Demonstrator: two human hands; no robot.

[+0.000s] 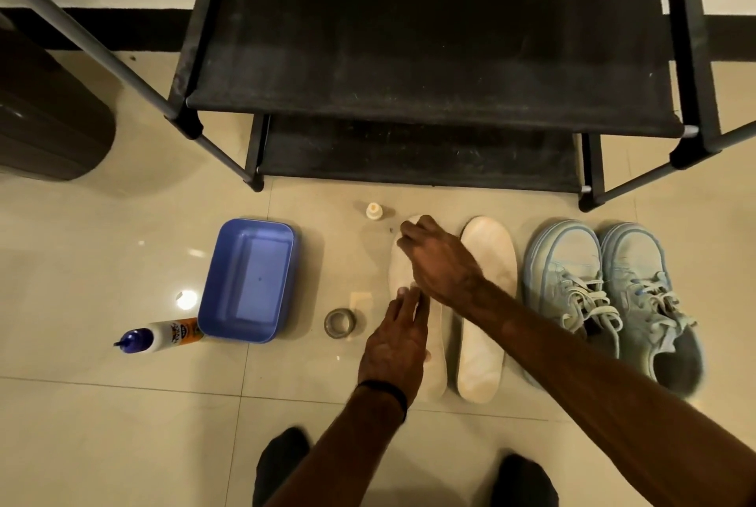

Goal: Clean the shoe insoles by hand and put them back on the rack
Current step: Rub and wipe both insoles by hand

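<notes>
Two pale insoles lie side by side on the tiled floor in front of the black shoe rack. My left hand rests flat, fingers extended, on the middle of the left insole and presses it to the floor. My right hand reaches across to that insole's toe end, its fingers curled down and pinched on it. The right insole lies untouched beside my right forearm. Both rack shelves hold nothing.
A pair of light blue sneakers stands right of the insoles. To the left are a blue plastic tub, a bottle lying on its side, a tape roll and a small bottle. A dark bin stands far left.
</notes>
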